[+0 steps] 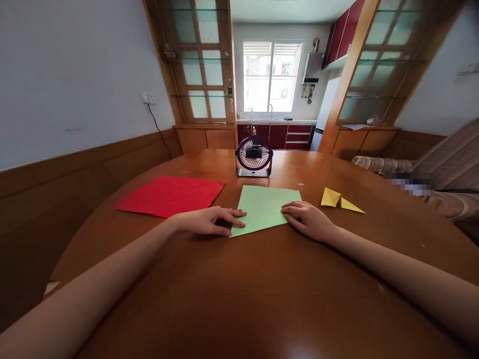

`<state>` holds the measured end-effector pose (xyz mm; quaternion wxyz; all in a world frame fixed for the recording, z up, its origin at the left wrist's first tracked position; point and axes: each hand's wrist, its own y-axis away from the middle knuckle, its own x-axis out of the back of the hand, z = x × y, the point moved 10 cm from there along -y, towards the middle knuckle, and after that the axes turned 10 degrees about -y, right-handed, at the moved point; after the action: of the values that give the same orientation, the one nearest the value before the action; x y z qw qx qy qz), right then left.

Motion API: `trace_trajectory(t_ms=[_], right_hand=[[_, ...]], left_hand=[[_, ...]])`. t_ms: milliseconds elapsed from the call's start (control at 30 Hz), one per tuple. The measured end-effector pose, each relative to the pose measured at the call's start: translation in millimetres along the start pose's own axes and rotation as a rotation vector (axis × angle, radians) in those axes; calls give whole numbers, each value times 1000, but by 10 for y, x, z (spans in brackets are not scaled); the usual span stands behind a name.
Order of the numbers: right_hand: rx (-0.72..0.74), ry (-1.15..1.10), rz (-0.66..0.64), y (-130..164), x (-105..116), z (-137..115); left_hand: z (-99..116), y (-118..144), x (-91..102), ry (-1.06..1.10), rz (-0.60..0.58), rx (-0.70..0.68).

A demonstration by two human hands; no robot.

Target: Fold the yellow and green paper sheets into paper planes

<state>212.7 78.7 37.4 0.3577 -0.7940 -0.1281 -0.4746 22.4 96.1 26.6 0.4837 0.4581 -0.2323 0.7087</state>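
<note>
A light green sheet of paper (264,207) lies on the table in front of me, its near edge slanting. At its left edge rests my left hand (209,219), fingers stretched out and apart, the fingertips touching the paper's near left part. My right hand (309,219) lies over the right edge of the same sheet with its fingers extended and slightly bent. Neither hand appears to lift the paper. Left of the green sheet is a red sheet of paper (172,194), partly behind my left hand. To the right sits a folded yellow paper piece (335,198) with a pointed tail.
A small purple desk fan (254,154) stands behind the green sheet on the round wooden table (239,299). A striped sofa (449,164) is at the right. Beyond the table are wooden shelves (202,112) and a kitchen window (272,75).
</note>
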Motion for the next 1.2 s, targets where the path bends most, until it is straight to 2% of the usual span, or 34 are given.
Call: trace_trajectory(t_ms=[200,533,933,1200], right_hand=[[0,-8,6,-1,-1,0],[-4,-15,20,-7,13,-15],[-9,-26,17,-4,12,-15],[4,-3,8,3,18,-29]], left_hand=[[-70,-5,-3,25,37,88],[-75,-35,21,15,127,72],[10,-13,22,48,38,-29],[13,2,-26,31,-5,-14]])
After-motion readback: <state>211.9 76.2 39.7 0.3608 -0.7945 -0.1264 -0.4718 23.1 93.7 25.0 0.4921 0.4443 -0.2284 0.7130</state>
